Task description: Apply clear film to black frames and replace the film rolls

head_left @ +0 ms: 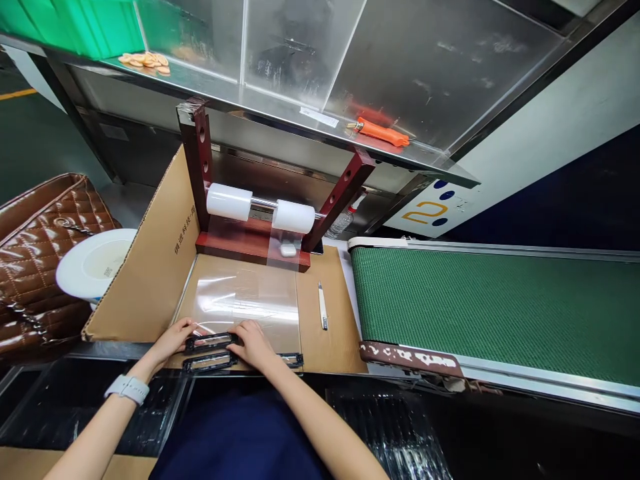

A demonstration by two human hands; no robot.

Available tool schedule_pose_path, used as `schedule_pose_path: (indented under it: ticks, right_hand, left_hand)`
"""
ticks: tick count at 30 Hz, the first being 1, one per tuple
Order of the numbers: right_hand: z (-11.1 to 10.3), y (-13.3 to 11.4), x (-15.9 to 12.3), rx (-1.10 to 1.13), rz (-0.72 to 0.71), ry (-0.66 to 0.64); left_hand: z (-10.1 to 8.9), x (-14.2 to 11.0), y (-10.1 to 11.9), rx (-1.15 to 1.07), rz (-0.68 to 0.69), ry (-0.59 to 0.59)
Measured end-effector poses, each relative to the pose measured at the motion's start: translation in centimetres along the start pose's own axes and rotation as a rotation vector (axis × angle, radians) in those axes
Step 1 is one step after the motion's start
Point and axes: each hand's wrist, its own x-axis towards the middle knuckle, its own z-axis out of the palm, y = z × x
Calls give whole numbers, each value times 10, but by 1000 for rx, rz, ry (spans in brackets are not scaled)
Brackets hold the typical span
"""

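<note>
Black frame [211,345], seemingly pinched by left hand [173,339] and right hand [253,343]; cardboard panel [143,267] bears Chinese characters [185,230].

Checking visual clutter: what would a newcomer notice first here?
The green conveyor belt, filling much of the right side, likely catches the eye first. Next comes the dark-red stand with two white rolls, near centre. Below it in the picture, the left hand and right hand touch a black frame.

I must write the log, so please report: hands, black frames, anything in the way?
Left fingers, right fingers at opposite ends of upper black frame; second black frame nearer body; white cutter beside clear film, out of the way.
</note>
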Motion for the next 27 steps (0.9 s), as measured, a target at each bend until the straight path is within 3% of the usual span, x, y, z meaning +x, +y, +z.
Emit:
schedule_pose_path:
  ticks: [5, 10, 13, 17, 21, 27]
  right_hand:
    - [2, -2, 2, 16, 11, 25]
    - [-8, -6, -5, 42, 101, 141]
    - [-39, 22, -26, 36, 311, 329]
    - [-95, 88, -62, -19, 684, 568]
    - [-119, 133, -73, 5, 850, 557]
    - [-120, 148, -75, 112, 880, 464]
  left_hand:
    - [-2, -1, 3, -41, 11, 1]
    - [2, 7, 5, -153, 172, 59]
    - [3, 15, 5, -220, 279, 144]
    - [6, 28, 2, -236, 404, 291]
    - [12, 34, -3, -138, 533, 438]
    - [11, 7, -31, 109, 588, 500]
